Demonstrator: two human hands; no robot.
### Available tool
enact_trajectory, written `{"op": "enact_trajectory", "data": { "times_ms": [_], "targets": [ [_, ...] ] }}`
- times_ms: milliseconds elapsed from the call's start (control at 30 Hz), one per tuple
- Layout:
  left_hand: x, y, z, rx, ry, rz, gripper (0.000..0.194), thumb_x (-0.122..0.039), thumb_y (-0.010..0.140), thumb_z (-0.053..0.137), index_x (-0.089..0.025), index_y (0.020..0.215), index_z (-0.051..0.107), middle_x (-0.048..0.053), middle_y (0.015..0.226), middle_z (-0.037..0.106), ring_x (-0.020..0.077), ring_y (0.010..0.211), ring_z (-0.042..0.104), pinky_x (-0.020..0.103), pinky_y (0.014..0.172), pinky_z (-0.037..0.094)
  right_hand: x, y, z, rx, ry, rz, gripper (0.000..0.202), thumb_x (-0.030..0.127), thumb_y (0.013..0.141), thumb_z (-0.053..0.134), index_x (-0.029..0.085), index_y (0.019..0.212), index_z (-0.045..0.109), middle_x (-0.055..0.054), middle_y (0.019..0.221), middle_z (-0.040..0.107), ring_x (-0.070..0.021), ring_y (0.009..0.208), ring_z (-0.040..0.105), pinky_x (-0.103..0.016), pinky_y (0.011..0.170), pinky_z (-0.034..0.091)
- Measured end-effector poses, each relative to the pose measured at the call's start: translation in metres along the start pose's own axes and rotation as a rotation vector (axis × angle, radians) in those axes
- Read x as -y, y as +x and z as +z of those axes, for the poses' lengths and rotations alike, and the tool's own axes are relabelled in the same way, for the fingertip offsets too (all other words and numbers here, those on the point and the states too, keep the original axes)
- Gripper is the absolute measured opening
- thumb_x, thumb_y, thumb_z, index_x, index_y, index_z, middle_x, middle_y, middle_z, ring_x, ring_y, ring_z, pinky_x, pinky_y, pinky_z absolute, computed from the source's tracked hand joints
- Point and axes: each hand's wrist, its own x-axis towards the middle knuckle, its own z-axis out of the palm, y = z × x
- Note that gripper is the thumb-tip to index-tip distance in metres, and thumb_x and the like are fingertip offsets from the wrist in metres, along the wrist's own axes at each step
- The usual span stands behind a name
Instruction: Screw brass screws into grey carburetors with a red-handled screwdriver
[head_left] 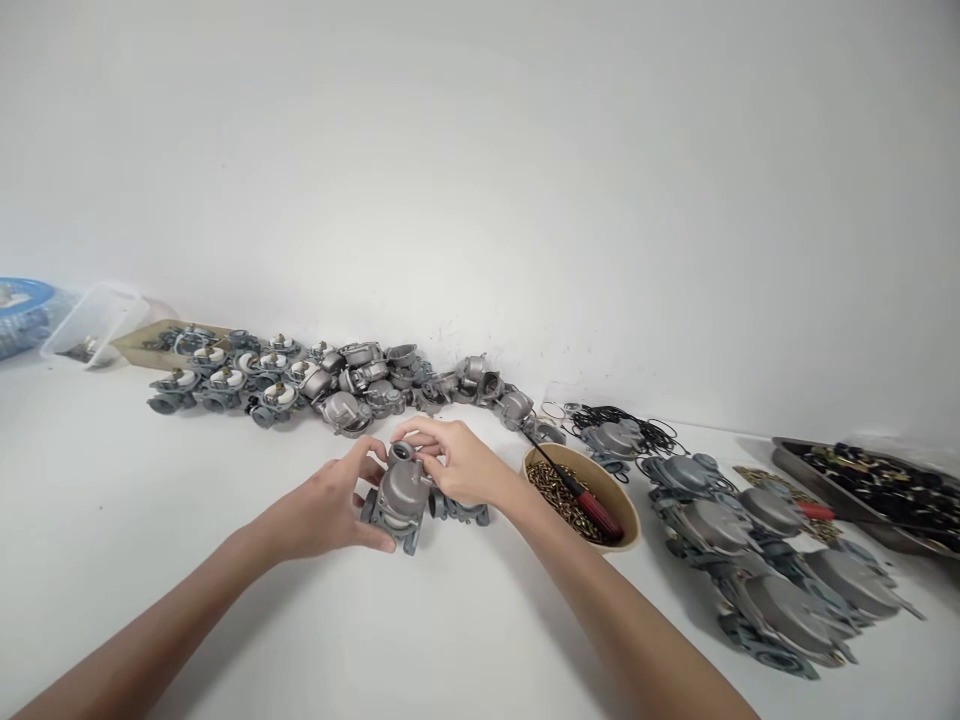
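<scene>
A grey metal carburetor (405,492) is between my two hands, low over the white table, with its domed bowl facing up. My left hand (330,505) grips it from the left, thumb at the near side and fingers curled around the far side. My right hand (457,465) has its fingertips closed at the bowl's top right edge; whether a small part is pinched there is hidden. Just right of it, partly under my right hand, sits a second carburetor (461,510).
Carburetor bodies with white floats (225,378) and loose bowls (367,370) line the wall. Right of my hands, a tub (634,530) holds screws and a red-handled screwdriver (596,512). Beyond are black rings (645,425), several carburetors (780,600) and a dark metal tray (795,465).
</scene>
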Motion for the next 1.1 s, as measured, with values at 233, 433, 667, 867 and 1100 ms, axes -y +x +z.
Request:
{"op": "enact_trajectory", "data": {
  "times_ms": [233, 433, 667, 867, 1100],
  "targets": [
    [-0.002, 0.000, 0.001, 0.013, -0.028, -0.014, 0.086, -0.036, 0.070, 0.090, -0.029, 0.137, 0.036, 0.009, 0.116, 0.068, 0.0260, 0.092, 0.068, 0.042, 0.083, 0.057, -0.001, 0.000, 0.002, 0.150, 0.005, 0.016, 0.042, 0.009, 0.090, 0.057, 0.026, 0.126, 0.068, -0.005, 0.106, 0.080, -0.0205, 0.095, 0.076, -0.029, 0.079, 0.059],
    [-0.006, -0.003, -0.001, 0.034, 0.130, 0.012, 0.102, -0.036, 0.071, 0.090, -0.037, 0.154, 0.029, 0.009, 0.121, 0.066, 0.0305, 0.101, 0.066, 0.044, 0.087, 0.055, 0.013, -0.005, -0.029, 0.199, -0.129, 0.082, 0.037, 0.027, 0.094, 0.064, 0.027, 0.130, 0.068, -0.006, 0.116, 0.079, -0.0198, 0.099, 0.075, -0.028, 0.081, 0.058],
    [-0.017, -0.005, -0.003, 0.037, 0.316, 0.016, 0.088, -0.048, 0.073, 0.088, -0.033, 0.147, 0.044, 0.008, 0.114, 0.070, 0.0328, 0.102, 0.067, 0.042, 0.085, 0.053, 0.001, -0.045, -0.108, 0.127, -0.526, 0.617, 0.014, 0.012, 0.086, 0.064, 0.013, 0.087, 0.078, -0.013, 0.088, 0.079, -0.0247, 0.077, 0.075, -0.032, 0.066, 0.055],
    [-0.021, -0.006, -0.005, 0.028, 0.354, 0.016, 0.080, -0.057, 0.074, 0.085, -0.032, 0.141, 0.048, 0.004, 0.104, 0.072, 0.0292, 0.089, 0.070, 0.039, 0.082, 0.052, -0.024, -0.054, -0.089, 0.304, -0.701, 0.895, 0.012, 0.023, 0.095, 0.070, 0.012, 0.098, 0.072, -0.006, 0.090, 0.074, -0.0169, 0.077, 0.072, -0.031, 0.072, 0.060],
    [-0.021, -0.006, -0.006, 0.050, 0.295, 0.013, 0.079, -0.050, 0.075, 0.085, -0.034, 0.142, 0.047, 0.005, 0.127, 0.066, 0.0257, 0.091, 0.069, 0.034, 0.077, 0.054, -0.042, -0.046, -0.071, 0.272, -0.851, 0.885, 0.037, 0.036, 0.099, 0.066, 0.013, 0.128, 0.063, -0.013, 0.128, 0.065, -0.0237, 0.110, 0.067, -0.043, 0.094, 0.059]
  ]
}}
